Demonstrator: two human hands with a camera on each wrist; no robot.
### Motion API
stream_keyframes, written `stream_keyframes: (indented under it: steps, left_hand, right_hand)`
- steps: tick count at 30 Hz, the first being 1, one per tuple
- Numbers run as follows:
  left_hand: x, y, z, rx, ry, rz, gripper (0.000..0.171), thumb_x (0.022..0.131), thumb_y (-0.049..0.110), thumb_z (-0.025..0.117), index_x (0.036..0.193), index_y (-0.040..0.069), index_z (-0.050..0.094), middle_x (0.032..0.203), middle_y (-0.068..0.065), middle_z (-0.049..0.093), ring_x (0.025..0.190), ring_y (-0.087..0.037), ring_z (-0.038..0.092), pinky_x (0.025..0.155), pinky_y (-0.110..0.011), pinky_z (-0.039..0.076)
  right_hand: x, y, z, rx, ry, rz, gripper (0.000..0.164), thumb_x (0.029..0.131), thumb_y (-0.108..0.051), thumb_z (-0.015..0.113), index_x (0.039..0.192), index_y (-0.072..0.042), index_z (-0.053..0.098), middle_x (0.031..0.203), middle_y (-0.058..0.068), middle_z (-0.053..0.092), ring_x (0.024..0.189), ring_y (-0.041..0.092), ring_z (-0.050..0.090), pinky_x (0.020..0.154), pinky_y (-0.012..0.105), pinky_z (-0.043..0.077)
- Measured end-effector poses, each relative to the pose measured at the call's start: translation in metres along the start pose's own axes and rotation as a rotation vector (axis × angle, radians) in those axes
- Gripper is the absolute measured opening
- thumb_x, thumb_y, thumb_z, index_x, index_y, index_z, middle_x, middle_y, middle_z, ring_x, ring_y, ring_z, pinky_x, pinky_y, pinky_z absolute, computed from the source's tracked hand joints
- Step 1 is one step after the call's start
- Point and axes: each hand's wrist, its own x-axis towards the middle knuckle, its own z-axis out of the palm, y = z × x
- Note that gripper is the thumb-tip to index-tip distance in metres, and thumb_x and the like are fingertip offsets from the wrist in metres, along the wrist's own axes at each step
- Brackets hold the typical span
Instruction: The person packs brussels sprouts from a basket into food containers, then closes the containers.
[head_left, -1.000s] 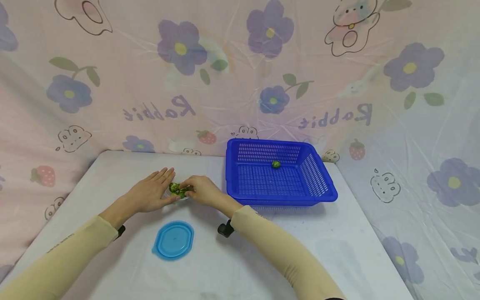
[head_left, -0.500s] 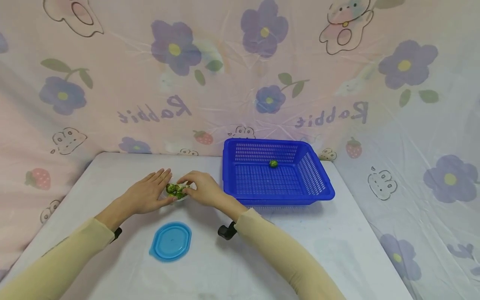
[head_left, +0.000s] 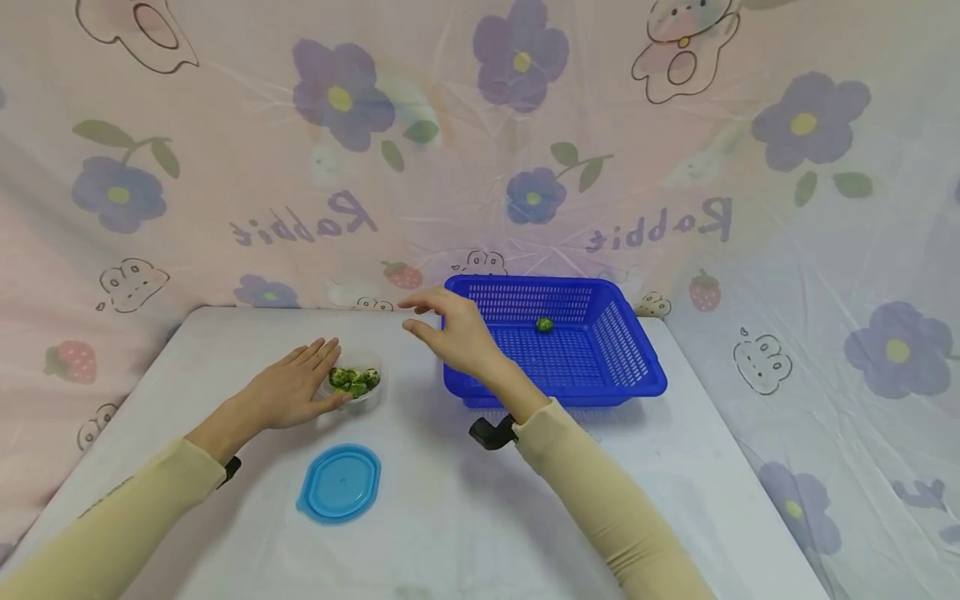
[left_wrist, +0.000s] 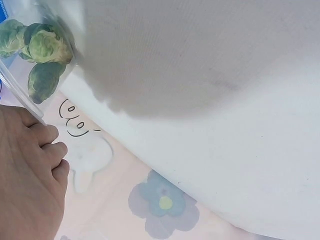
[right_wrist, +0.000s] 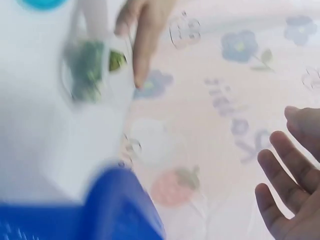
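Note:
A small clear plastic container holds several Brussels sprouts on the left half of the table. My left hand rests against its left side, fingers stretched out, the thumb crossing the front rim. Through the container wall, the sprouts also show in the left wrist view. My right hand hovers in the air at the left rim of a blue plastic basket; its fingers are spread and hold nothing. Inside the basket, near the back wall, lies a single Brussels sprout.
A light blue lid with a small tab lies flat on the white table, in front of the container. Behind the table hangs a printed cloth with flowers and rabbits. The right wrist view is partly blurred.
My right hand has left the sprouts in the container and moved up and right to the basket's edge, its fingers opening out. The left hand has stayed at the container.

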Motion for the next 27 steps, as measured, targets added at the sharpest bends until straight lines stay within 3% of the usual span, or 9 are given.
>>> stream_keyframes:
  steps: [11, 21, 27]
  left_hand:
    - [-0.001, 0.000, 0.001, -0.011, 0.009, 0.008, 0.090, 0.105, 0.059, 0.048, 0.157, -0.012, 0.031, 0.165, -0.030, 0.027, 0.153, -0.049, 0.025, 0.124, -0.060, 0.025]
    - [-0.003, 0.000, 0.000, -0.020, 0.018, 0.011, 0.090, 0.105, 0.059, 0.048, 0.157, -0.013, 0.031, 0.165, -0.031, 0.027, 0.152, -0.049, 0.026, 0.124, -0.060, 0.026]
    - [-0.002, 0.000, 0.000, -0.017, 0.012, 0.012, 0.090, 0.105, 0.059, 0.047, 0.157, -0.012, 0.031, 0.165, -0.030, 0.026, 0.152, -0.049, 0.026, 0.124, -0.060, 0.026]
  right_hand:
    - [0.007, 0.044, -0.071, 0.053, 0.106, 0.130, 0.030, 0.100, -0.014, 0.071, 0.129, -0.005, 0.072, 0.126, 0.010, 0.072, 0.114, 0.026, 0.067, 0.102, 0.045, 0.053]
    - [0.011, 0.097, -0.108, -0.067, 0.043, 0.238, 0.034, 0.103, -0.018, 0.067, 0.134, -0.005, 0.068, 0.132, 0.013, 0.068, 0.117, 0.030, 0.065, 0.101, 0.045, 0.054]
    - [0.006, 0.136, -0.116, -0.169, -0.062, 0.253, 0.033, 0.103, -0.013, 0.067, 0.133, 0.001, 0.068, 0.132, 0.019, 0.067, 0.116, 0.036, 0.066, 0.100, 0.050, 0.055]
